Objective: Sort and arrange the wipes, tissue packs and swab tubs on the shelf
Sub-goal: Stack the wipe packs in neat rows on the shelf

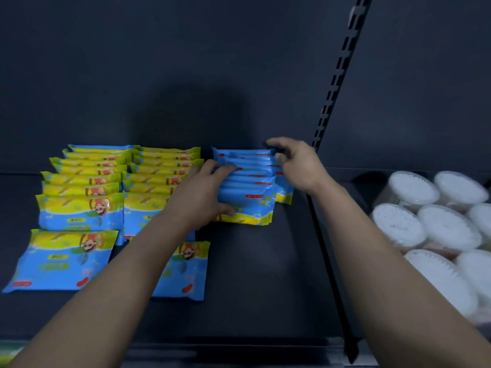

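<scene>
The widest bare stretch of the shelf (265, 274) lies in front of the blue row of packs (249, 179). It is bounded on the left by a flat pack (186, 272) and on the right by the divider rail (329, 261). A narrow strip is free between that row and the rail. The left hand (202, 192) fills the gap between the blue row and the standing rows of yellow-topped packs (82, 181), which block the left side up to the back wall (186, 75). The right hand (295, 163) grips the blue row's far end, close to the slotted upright (334, 83). Beyond the rail, swab tubs (449, 229) crowd the next bay. Above the packs the space is open.
</scene>
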Available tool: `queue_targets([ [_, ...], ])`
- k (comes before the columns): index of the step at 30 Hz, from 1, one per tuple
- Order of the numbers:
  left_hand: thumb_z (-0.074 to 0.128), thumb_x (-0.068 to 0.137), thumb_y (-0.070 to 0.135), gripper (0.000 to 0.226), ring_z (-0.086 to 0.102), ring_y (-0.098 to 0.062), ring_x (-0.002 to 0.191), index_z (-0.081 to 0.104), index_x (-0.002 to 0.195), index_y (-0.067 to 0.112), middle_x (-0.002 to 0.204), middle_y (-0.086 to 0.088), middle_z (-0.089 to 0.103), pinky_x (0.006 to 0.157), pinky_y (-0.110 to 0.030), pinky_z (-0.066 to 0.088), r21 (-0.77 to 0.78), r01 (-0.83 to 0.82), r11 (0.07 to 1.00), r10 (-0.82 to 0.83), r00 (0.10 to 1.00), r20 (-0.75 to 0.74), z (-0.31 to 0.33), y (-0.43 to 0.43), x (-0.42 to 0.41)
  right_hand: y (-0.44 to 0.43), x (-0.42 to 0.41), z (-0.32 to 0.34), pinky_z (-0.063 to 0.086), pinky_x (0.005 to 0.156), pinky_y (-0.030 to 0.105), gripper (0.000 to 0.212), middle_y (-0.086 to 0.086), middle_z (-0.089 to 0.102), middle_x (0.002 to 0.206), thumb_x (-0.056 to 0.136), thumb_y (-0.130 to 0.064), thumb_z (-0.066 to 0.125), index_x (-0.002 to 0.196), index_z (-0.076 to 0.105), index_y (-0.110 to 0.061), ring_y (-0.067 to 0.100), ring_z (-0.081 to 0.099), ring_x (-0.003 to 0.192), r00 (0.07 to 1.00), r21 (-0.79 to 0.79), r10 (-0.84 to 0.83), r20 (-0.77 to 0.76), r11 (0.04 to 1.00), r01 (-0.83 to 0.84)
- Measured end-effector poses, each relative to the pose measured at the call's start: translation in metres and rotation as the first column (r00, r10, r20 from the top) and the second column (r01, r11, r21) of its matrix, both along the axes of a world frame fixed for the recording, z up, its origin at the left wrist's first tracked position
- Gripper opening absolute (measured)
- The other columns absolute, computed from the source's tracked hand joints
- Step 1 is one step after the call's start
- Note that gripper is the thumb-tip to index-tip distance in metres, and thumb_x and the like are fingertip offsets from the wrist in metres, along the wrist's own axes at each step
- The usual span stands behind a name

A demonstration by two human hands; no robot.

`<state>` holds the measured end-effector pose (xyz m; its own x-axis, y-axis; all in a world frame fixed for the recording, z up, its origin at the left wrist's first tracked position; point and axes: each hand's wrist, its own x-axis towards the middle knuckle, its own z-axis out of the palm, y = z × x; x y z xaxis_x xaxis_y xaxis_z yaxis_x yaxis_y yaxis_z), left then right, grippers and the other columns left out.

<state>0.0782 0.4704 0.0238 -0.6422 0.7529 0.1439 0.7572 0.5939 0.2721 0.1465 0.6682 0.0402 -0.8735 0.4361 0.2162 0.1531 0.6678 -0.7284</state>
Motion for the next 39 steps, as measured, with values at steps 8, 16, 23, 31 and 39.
queue_targets([
  [8, 0.083, 0.059, 0.038, 0.103, 0.036, -0.025, 0.124, 0.024, 0.143, 0.026, 0.138, -0.003, 0.031, 0.098, -0.036, 0.037, 0.057, 0.022, 0.998, -0.025, 0.998, 0.059, -0.003, 0.006, 0.002, -0.009, 0.019, -0.021, 0.048, 0.09, 0.034, 0.043, 0.0, 0.065, 0.109, 0.089, -0.049, 0.054, 0.112, 0.06, -0.013, 0.018, 0.061, 0.101, 0.956, -0.283, -0.224, 0.19, 0.92, 0.271],
  [16, 0.085, 0.057, 0.04, 0.118, 0.026, -0.029, 0.133, 0.011, 0.146, 0.017, 0.146, -0.013, 0.02, 0.109, -0.04, 0.029, 0.135, -0.054, 0.989, 0.039, 0.993, 0.11, -0.012, -0.002, -0.001, -0.03, 0.013, -0.011, 0.05, 0.09, 0.033, 0.046, -0.004, 0.069, 0.103, 0.092, -0.058, 0.039, 0.101, 0.066, -0.021, 0.014, 0.065, 0.095, 0.971, -0.505, -0.174, 0.166, 0.83, 0.235],
  [23, 0.063, 0.062, 0.071, 0.116, 0.016, -0.03, 0.136, 0.01, 0.146, 0.011, 0.148, -0.015, 0.013, 0.111, -0.041, 0.012, -0.056, -0.137, 0.989, 0.134, 0.989, -0.06, -0.009, 0.009, 0.0, -0.039, 0.006, -0.012, 0.049, 0.078, 0.03, 0.045, 0.0, 0.067, 0.093, 0.095, -0.049, 0.04, 0.1, 0.066, -0.012, 0.015, 0.062, 0.084, 0.948, -0.498, -0.298, 0.11, 0.809, 0.312],
  [31, 0.062, 0.073, 0.056, 0.099, 0.008, -0.03, 0.138, 0.008, 0.147, 0.018, 0.149, -0.012, 0.008, 0.113, -0.042, 0.008, -0.108, -0.108, 0.988, 0.115, 0.992, 0.058, 0.003, 0.002, -0.001, -0.055, 0.029, -0.001, 0.044, 0.096, 0.028, 0.055, 0.004, 0.047, 0.127, 0.08, -0.032, 0.071, 0.129, 0.051, -0.015, 0.022, 0.047, 0.118, 0.974, -0.088, -0.139, 0.18, 0.984, 0.157],
  [39, 0.064, 0.079, 0.048, 0.074, 0.029, -0.022, 0.132, 0.032, 0.136, 0.014, 0.139, -0.006, 0.039, 0.114, -0.042, 0.001, 0.146, -0.164, 0.976, 0.161, 0.986, 0.034, -0.007, -0.012, 0.007, -0.058, 0.046, 0.0, 0.041, 0.059, 0.007, 0.063, -0.007, 0.054, 0.109, 0.076, -0.022, 0.078, 0.128, 0.044, -0.013, 0.005, 0.051, 0.088, 0.974, -0.21, -0.1, 0.203, 0.967, 0.143],
])
